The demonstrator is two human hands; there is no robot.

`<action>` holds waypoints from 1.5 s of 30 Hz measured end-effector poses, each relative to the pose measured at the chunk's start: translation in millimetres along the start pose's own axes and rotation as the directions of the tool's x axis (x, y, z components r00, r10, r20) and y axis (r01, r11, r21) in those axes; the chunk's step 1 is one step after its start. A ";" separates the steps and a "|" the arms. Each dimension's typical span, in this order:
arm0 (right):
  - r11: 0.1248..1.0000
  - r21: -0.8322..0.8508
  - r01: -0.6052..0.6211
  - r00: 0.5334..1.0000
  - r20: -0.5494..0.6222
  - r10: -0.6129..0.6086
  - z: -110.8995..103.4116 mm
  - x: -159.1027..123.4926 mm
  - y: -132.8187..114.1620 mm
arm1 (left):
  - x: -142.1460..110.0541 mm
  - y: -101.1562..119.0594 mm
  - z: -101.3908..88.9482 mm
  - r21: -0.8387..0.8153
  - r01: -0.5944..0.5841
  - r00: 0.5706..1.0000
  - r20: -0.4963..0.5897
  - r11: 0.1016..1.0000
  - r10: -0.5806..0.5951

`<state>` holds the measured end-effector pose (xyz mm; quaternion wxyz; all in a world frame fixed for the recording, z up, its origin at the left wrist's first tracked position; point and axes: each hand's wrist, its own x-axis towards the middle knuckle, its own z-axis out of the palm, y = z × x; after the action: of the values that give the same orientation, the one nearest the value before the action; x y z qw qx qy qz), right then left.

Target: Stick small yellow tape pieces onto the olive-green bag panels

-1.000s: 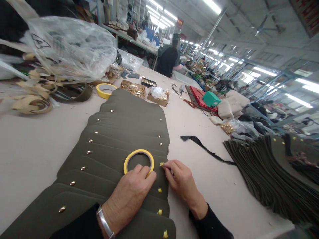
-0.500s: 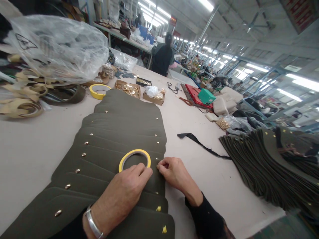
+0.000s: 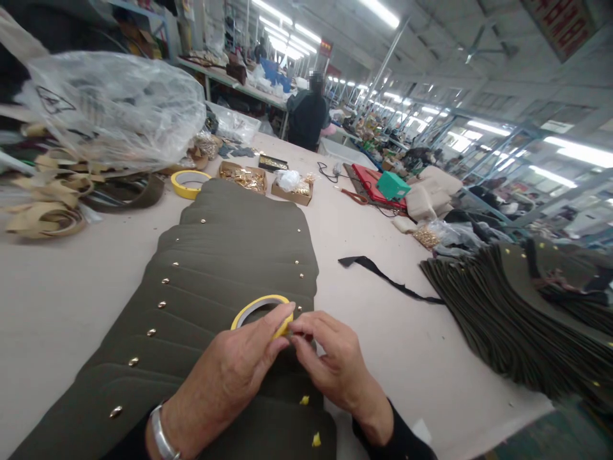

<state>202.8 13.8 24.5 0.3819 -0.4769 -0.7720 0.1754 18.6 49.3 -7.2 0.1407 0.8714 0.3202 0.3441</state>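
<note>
My left hand [image 3: 230,377] grips a yellow tape roll [image 3: 256,306], tilting its near edge up off the olive-green leather panels [image 3: 230,255] fanned out on the table. My right hand [image 3: 330,364] pinches at the roll's near rim, its fingertips meeting my left thumb. The panels overlap in a long row, each with gold studs along the left and right edges. Small yellow tape bits [image 3: 315,439] sit on the nearest panels' right edges.
A second yellow tape roll [image 3: 190,183] and boxes of gold hardware [image 3: 243,177] lie beyond the panels. A clear plastic bag [image 3: 115,108] covers straps at left. A stack of olive panels [image 3: 517,306] lies at right, with a black strip [image 3: 383,276] between. A person stands far off.
The tape roll lay flat under my left hand; now its near edge is lifted. My right hand left the panel's right edge and came to the roll.
</note>
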 end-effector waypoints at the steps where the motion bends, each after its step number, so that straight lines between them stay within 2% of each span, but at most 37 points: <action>1: 0.999 -0.026 0.029 1.000 0.007 -0.029 1.7 0.6 -0.3 | -0.6 0.7 0.7 -0.001 0.012 1.000 0.001 1.000 -0.012; 6: 0.984 -0.141 0.109 0.993 -0.022 -0.113 7.5 -0.2 2.6 | 0.6 6.2 -3.1 -0.054 0.016 0.999 0.036 0.998 -0.014; 11: 0.972 -0.224 0.077 0.993 -0.070 -0.095 7.6 -4.0 1.4 | 6.5 9.0 -9.5 -0.011 0.068 0.983 0.170 0.998 -0.065; 13: 0.981 -0.193 0.009 0.995 -0.096 -0.028 8.1 -4.0 -2.2 | 9.2 8.7 -10.0 0.022 0.080 0.979 0.186 0.997 -0.082; 15: 0.985 -0.081 -0.155 0.980 -0.135 0.143 9.6 -2.1 -5.3 | 11.7 9.7 -10.0 0.057 0.056 0.981 0.182 0.997 -0.066; 17: 0.926 0.109 -0.363 0.919 -0.120 0.374 11.5 1.4 -4.2 | 13.3 13.1 -9.7 0.096 0.022 0.989 0.145 0.995 -0.036; 19: 0.808 0.283 -0.516 0.827 -0.082 0.556 11.9 5.3 3.6 | 13.5 17.5 -9.2 0.102 -0.018 0.995 0.101 0.995 0.007; 21: 0.709 0.383 -0.593 0.749 -0.063 0.660 9.7 7.5 17.2 | 12.5 19.9 -8.0 0.089 -0.040 0.996 0.082 0.995 0.033; 22: 0.676 0.410 -0.612 0.724 -0.054 0.688 7.8 7.6 24.8 | 12.0 19.3 -7.1 0.092 -0.038 0.996 0.086 0.995 0.030; 25: 0.636 0.453 -0.625 0.722 0.024 0.692 3.1 4.1 43.6 | 12.0 10.8 -3.1 0.189 0.020 0.985 0.165 0.982 -0.052; 29: 0.631 0.461 -0.624 0.731 0.060 0.679 7.3 -0.1 52.5 | 16.0 -1.1 2.8 0.268 0.040 0.939 0.319 0.963 -0.128; 33: 0.621 0.421 -0.661 0.711 0.089 0.697 13.7 3.8 54.7 | 17.1 -1.7 6.5 0.263 0.050 0.924 0.354 0.963 -0.145; 37: 0.608 0.416 -0.676 0.703 0.114 0.703 8.6 7.0 56.3 | 11.0 0.2 5.8 0.202 0.067 0.907 0.396 0.977 -0.144; 41: 0.581 0.285 -0.762 0.647 0.294 0.704 -1.4 0.8 47.8 | 5.8 0.9 3.4 0.173 0.091 0.887 0.433 0.981 -0.159; 43: 0.624 0.180 -0.760 0.641 0.361 0.677 -4.1 -4.8 39.5 | 5.3 1.0 2.9 0.174 0.098 0.884 0.438 0.980 -0.166; 45: 0.714 0.085 -0.695 0.688 0.367 0.626 -4.7 -9.7 30.9 | 5.5 0.9 3.1 0.185 0.098 0.885 0.434 0.978 -0.171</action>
<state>227.5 19.8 3.8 0.2153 -0.6451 -0.5728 0.4576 24.2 52.2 -6.2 0.1649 0.9110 0.3652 0.0977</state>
